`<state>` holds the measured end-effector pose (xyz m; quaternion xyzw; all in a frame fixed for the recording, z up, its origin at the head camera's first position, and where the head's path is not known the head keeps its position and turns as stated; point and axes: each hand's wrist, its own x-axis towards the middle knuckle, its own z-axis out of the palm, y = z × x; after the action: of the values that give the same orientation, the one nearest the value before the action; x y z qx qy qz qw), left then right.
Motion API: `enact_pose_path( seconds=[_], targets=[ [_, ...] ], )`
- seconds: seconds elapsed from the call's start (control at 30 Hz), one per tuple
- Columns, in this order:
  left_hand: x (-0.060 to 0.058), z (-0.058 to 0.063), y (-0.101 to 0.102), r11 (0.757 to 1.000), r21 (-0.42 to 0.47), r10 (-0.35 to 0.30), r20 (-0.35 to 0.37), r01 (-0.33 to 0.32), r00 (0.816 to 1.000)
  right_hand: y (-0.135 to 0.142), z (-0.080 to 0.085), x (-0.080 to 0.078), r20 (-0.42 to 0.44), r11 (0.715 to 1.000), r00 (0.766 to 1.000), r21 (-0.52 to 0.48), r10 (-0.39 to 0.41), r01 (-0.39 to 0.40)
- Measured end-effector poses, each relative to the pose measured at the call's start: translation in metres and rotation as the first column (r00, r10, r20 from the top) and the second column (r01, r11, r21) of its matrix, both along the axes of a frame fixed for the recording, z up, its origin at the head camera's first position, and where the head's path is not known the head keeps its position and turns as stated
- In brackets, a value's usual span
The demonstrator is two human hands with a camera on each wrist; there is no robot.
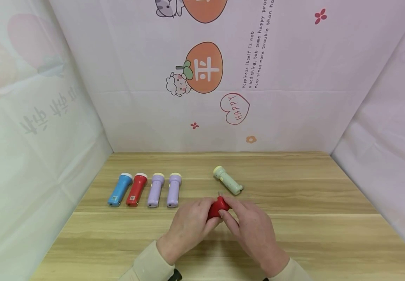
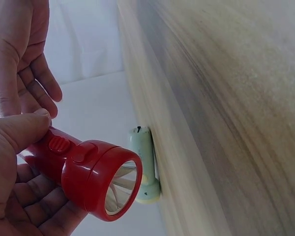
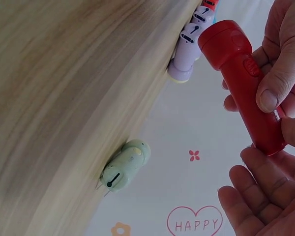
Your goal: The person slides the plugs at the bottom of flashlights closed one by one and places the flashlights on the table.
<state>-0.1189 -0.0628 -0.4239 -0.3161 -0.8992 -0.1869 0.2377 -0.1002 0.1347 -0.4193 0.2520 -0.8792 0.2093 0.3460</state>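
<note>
A red flashlight [image 2: 101,172] is held up over the table between both hands, its clear lens showing in the left wrist view. My left hand [image 1: 189,222] grips its body, the thumb lying along the side near the ribbed switch. With thumb and index finger, my right hand [image 1: 253,226] pinches the tail end of the red flashlight [image 3: 246,88]. Small grey prongs [image 1: 220,193] stick out by the fingers in the head view. A pale green flashlight [image 1: 228,180] lies on the table just beyond the hands, thin prongs out at its tail in the right wrist view.
On the left of the wooden table [image 1: 311,203], a blue flashlight [image 1: 119,190], another red flashlight [image 1: 137,190] and two purple flashlights [image 1: 155,190] lie in a row, heads away from me. Printed cloth walls [image 1: 146,113] enclose the table's back and sides.
</note>
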Motion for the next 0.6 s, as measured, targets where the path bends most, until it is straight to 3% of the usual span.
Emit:
enact_pose_path(
  seconds=[0.6],
  targets=[
    [0.0013, -0.0018, -0.0009, 1.0, -0.003, -0.006, -0.025, 0.006, 1.0, -0.0009, 0.0015, 0.0004, 0.026, 1.0, 1.0, -0.002, 0.006, -0.006]
  ],
)
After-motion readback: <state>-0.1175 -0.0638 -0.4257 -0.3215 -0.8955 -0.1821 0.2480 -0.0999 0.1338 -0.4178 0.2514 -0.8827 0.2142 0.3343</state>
